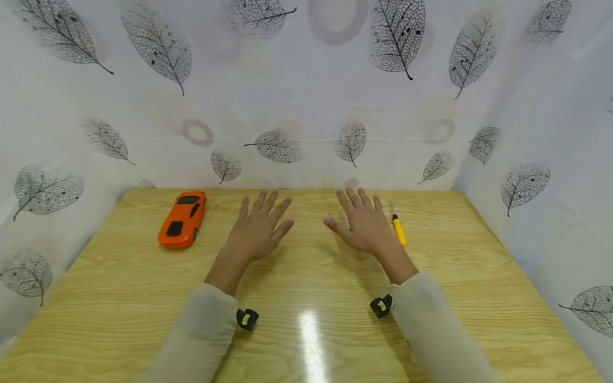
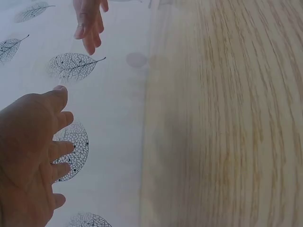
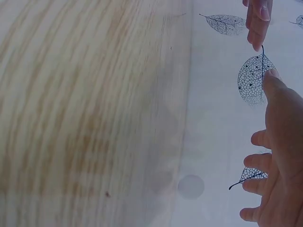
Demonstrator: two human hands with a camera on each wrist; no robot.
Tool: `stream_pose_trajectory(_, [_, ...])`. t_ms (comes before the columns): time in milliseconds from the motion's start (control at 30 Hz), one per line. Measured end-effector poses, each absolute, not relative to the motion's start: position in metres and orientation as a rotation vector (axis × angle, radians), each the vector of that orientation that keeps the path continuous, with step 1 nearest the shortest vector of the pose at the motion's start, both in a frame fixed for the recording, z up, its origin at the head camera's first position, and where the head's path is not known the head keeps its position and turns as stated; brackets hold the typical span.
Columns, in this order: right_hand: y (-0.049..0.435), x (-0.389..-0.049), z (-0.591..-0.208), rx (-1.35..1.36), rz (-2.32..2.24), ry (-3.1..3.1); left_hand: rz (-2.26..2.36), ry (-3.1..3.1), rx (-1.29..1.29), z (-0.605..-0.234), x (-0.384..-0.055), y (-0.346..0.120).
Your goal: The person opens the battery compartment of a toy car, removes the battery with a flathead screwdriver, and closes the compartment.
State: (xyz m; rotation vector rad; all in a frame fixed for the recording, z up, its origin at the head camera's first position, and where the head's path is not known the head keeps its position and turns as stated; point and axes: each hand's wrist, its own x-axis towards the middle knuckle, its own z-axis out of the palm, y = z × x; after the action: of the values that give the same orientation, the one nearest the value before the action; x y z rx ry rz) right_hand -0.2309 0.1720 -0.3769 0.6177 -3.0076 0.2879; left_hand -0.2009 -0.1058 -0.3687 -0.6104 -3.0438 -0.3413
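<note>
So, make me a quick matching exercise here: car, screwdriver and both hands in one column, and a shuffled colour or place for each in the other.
1. Car
2. Screwdriver
3. Left hand
4. Right hand

A. Yellow-handled
B. Spread open, nearer the screwdriver
C. Orange
D. Spread open, nearer the car

Pairs: 1-C, 2-A, 3-D, 4-B

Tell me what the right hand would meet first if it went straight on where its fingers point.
Most likely the leaf-printed cloth behind the table. Nothing else shows standing between it and the right hand, though the gap's depth is hard to judge.
</note>
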Motion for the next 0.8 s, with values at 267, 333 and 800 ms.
stream_pose_trajectory(267, [0.165,-0.238,-0.379,0.683,0.286,-3.005,-0.217,-3.016,-0.640,-0.357,-0.205,-0.110])
stream_pose_trajectory(333, [0.162,-0.240,-0.379,0.697,0.273,-3.006,-0.169,-3.007,-0.655,-0.352,-0.207,-0.112])
stream_pose_trajectory(800, [0.128,-0.247,-0.372,0.798,0.306,-2.972,-0.063,-2.964,-0.643,-0.302,-0.209,-0.135])
